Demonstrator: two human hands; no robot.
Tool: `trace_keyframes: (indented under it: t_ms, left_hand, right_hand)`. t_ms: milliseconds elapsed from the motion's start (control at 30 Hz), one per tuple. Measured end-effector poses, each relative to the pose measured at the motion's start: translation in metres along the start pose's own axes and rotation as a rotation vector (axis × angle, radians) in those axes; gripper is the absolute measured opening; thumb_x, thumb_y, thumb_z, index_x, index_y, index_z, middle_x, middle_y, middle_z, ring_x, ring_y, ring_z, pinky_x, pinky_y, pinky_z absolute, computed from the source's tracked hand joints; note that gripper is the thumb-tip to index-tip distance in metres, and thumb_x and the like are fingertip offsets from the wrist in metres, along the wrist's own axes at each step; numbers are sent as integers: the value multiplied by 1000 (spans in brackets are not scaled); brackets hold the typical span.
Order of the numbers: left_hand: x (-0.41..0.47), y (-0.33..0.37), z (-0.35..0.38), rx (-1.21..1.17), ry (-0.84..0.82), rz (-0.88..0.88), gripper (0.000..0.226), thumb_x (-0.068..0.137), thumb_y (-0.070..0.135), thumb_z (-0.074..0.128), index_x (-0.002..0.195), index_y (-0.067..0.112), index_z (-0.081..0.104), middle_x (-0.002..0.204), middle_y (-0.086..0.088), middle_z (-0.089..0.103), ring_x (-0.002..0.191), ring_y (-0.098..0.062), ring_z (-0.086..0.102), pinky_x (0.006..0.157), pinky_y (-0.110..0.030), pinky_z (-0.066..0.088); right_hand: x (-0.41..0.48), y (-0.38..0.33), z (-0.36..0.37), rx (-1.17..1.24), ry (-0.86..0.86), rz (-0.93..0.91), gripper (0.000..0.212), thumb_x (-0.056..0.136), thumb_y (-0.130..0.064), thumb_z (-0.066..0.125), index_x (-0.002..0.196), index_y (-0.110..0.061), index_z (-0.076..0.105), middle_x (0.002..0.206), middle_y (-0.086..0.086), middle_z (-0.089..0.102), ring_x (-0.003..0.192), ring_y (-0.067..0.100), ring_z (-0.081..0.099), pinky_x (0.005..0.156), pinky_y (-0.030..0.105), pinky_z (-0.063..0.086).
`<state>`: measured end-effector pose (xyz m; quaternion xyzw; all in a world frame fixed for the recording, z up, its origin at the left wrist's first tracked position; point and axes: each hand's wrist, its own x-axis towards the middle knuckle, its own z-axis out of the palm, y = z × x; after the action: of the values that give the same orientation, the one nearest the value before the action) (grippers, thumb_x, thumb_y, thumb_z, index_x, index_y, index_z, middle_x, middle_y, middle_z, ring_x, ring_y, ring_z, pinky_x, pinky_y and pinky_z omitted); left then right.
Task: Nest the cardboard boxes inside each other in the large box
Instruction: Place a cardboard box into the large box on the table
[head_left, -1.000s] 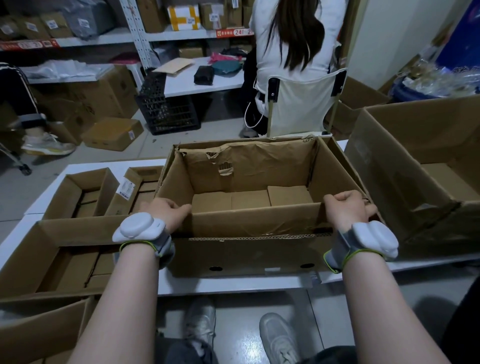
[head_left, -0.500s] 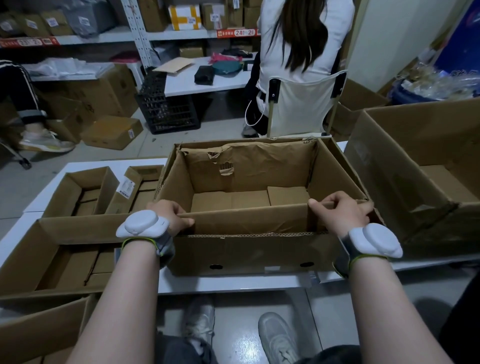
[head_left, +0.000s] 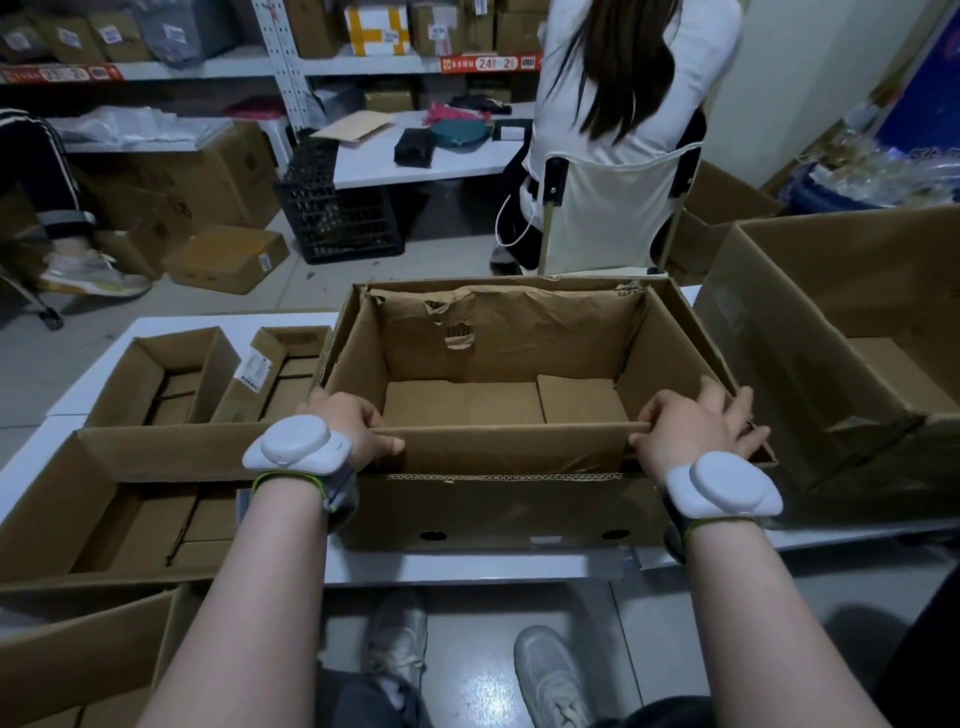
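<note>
Cardboard fills most of the white bench (head_left: 467, 566): an open box (head_left: 498, 395) sits at the middle of the near edge, its floor bare except for its own folded bottom flaps, its far wall torn and peeling near the top. The near flap (head_left: 509, 449) of this box is folded inward and down over the front wall, and both hands are on it. The left hand (head_left: 345, 423) curls over the flap's left end, fingers closed on the cardboard edge. The right hand (head_left: 691, 426) rests on the flap's right end by the near right corner of the box, thumb against the flap, fingers spread loosely over the side rim rather than clenched. Each wrist carries a white tracker on a green-trimmed strap.

Just beside it, toward the right edge of the bench, stands the large box (head_left: 831, 332), taller and open, touching or nearly touching the middle box. Toward the left edge lie a wide shallow box (head_left: 109, 467) near the front and two small open boxes (head_left: 171, 364) behind it, one bearing a white label. Beyond the bench another person sits in a white chair (head_left: 608, 218), back turned, facing shelves of parcels.
</note>
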<state>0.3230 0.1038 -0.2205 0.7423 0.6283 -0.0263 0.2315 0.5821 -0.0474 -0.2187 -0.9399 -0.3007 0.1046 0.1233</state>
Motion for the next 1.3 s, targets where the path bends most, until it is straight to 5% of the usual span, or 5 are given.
trace_keyframes:
  t_ms: [267, 467, 967, 1133, 1300]
  left_hand:
    - [-1, 1, 0, 34, -75, -28, 19, 69, 47, 76, 72, 30, 68, 110, -4, 61, 100, -22, 58, 95, -40, 49]
    - [-4, 5, 0, 97, -125, -46, 25, 78, 42, 72, 94, 23, 75, 109, -3, 68, 109, -21, 59, 97, -35, 49]
    - [-10, 6, 4, 215, -163, -101, 72, 79, 51, 68, 138, 17, 44, 141, -14, 39, 128, -30, 43, 102, -38, 41]
    - [-7, 8, 13, 192, -146, -57, 37, 84, 43, 63, 111, 20, 54, 100, -5, 48, 94, -23, 47, 68, -23, 39]
    - [-7, 13, 19, 140, -151, -52, 57, 87, 46, 56, 134, 16, 45, 143, -19, 34, 127, -36, 42, 102, -36, 39]
  right_hand:
    - [-3, -7, -2, -18, -213, -50, 14, 91, -17, 57, 97, -28, 62, 150, 8, 28, 145, 38, 6, 115, 59, 5]
    - [2, -8, 8, 34, -291, -52, 32, 83, -11, 62, 57, -28, 53, 111, 6, 65, 114, 33, 52, 105, 52, 37]
    - [2, -7, 13, 66, -236, -28, 36, 82, 0, 52, 57, -24, 59, 93, 10, 66, 100, 34, 59, 100, 50, 44]
    - [-3, -10, 17, 57, -272, -60, 36, 84, -2, 51, 59, -26, 60, 92, 5, 66, 101, 30, 59, 102, 51, 42]
    - [-18, -16, 22, -26, -339, -128, 18, 89, -23, 51, 89, -30, 68, 108, 1, 66, 113, 29, 54, 112, 52, 24]
